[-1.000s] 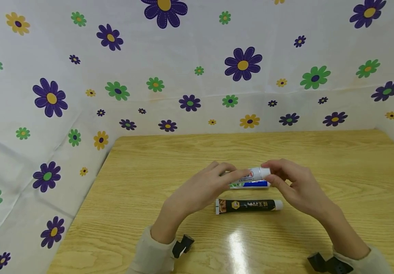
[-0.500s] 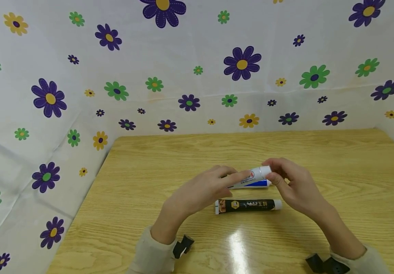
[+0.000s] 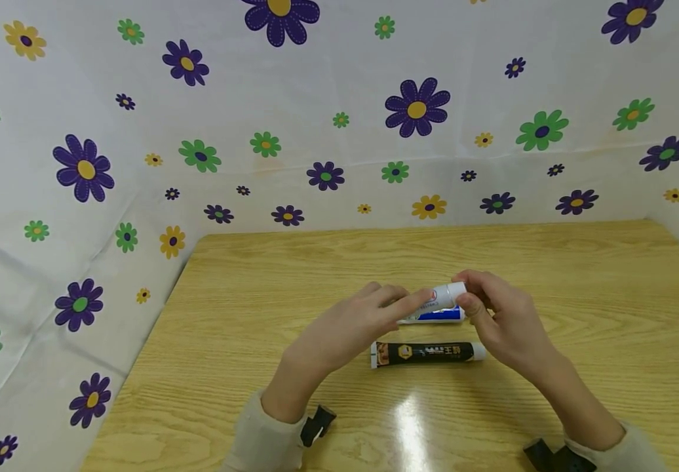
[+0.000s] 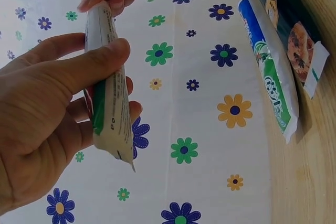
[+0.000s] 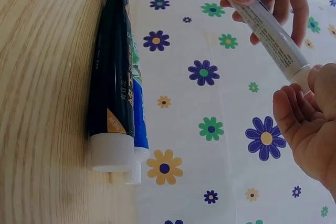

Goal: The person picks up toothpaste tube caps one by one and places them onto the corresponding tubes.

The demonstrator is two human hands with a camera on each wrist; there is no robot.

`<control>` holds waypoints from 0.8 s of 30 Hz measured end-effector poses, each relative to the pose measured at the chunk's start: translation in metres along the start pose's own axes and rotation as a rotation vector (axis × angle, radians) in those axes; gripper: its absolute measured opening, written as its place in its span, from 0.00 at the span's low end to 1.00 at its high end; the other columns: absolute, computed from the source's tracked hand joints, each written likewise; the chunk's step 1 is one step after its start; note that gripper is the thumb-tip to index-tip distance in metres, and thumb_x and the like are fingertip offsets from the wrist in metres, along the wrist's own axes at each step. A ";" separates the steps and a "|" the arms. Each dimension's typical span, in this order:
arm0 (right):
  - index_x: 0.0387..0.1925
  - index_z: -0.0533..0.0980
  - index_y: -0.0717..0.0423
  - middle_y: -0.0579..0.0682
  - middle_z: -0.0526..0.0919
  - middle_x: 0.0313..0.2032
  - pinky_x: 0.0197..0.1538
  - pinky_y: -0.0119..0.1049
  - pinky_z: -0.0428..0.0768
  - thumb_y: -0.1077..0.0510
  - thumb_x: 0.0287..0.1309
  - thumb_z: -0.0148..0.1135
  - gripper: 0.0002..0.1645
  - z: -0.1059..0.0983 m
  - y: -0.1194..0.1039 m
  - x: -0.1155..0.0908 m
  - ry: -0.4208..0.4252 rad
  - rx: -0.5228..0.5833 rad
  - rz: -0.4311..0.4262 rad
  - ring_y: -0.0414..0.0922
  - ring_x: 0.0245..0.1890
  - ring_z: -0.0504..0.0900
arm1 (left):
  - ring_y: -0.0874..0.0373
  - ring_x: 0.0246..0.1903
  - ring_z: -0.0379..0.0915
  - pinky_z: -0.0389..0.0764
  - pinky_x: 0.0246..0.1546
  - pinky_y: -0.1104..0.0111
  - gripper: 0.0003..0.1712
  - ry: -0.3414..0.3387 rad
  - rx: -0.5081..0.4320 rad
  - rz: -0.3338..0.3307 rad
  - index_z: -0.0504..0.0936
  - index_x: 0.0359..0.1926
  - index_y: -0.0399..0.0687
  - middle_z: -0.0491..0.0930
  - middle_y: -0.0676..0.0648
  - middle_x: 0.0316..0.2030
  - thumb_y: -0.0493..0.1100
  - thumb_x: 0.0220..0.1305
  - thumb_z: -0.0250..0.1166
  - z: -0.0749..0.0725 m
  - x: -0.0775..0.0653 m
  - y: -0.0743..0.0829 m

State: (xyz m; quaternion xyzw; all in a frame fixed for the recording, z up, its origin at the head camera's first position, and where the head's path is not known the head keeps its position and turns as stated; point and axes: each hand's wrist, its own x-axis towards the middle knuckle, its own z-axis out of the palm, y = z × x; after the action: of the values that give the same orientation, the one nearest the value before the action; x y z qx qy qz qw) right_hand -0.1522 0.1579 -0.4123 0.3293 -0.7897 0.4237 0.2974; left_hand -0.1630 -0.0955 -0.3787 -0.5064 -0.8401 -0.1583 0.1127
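Note:
My left hand grips the body of a white toothpaste tube, thumb on one side and fingers on the other. The tube is raised over the table, its capped end pointing right and slightly up in the head view. At that end, my right hand pinches the white cap between thumb and fingers. Below the held tube, a blue, green and white toothpaste tube lies on the table, partly hidden in the head view. Nearer me lies a black toothpaste tube with a white cap.
The wooden table stands against a white cloth printed with purple, green and yellow flowers, which also hangs at the left. A black wrist camera sits on the left sleeve. Light glares off the near tabletop.
The held tube's capped end has tilted up slightly. My right hand has shifted a little, its fingers still at the cap. The two tubes on the table have stayed put.

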 end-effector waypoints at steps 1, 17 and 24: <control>0.46 0.77 0.70 0.48 0.80 0.29 0.26 0.21 0.72 0.47 0.69 0.48 0.27 0.000 0.000 0.000 0.003 -0.004 0.009 0.35 0.24 0.72 | 0.56 0.49 0.75 0.80 0.48 0.69 0.42 -0.001 0.008 -0.005 0.58 0.75 0.55 0.78 0.50 0.55 0.33 0.65 0.66 0.000 0.000 0.000; 0.43 0.79 0.68 0.43 0.76 0.25 0.22 0.22 0.72 0.54 0.72 0.51 0.20 0.008 -0.005 -0.003 0.001 -0.002 0.122 0.35 0.18 0.73 | 0.54 0.51 0.75 0.81 0.47 0.68 0.42 -0.073 0.156 -0.052 0.59 0.76 0.53 0.77 0.49 0.57 0.31 0.66 0.65 0.002 0.000 0.004; 0.44 0.79 0.68 0.45 0.76 0.24 0.23 0.22 0.73 0.58 0.72 0.53 0.15 0.007 -0.004 -0.005 -0.015 -0.015 0.151 0.35 0.19 0.74 | 0.54 0.50 0.76 0.81 0.49 0.68 0.44 -0.094 0.172 -0.041 0.55 0.77 0.50 0.76 0.48 0.60 0.31 0.66 0.65 0.001 -0.001 0.006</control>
State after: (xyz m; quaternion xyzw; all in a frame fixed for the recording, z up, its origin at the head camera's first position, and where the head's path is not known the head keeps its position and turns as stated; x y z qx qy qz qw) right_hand -0.1471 0.1516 -0.4174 0.2698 -0.8175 0.4367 0.2612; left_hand -0.1574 -0.0932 -0.3785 -0.4845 -0.8651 -0.0640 0.1132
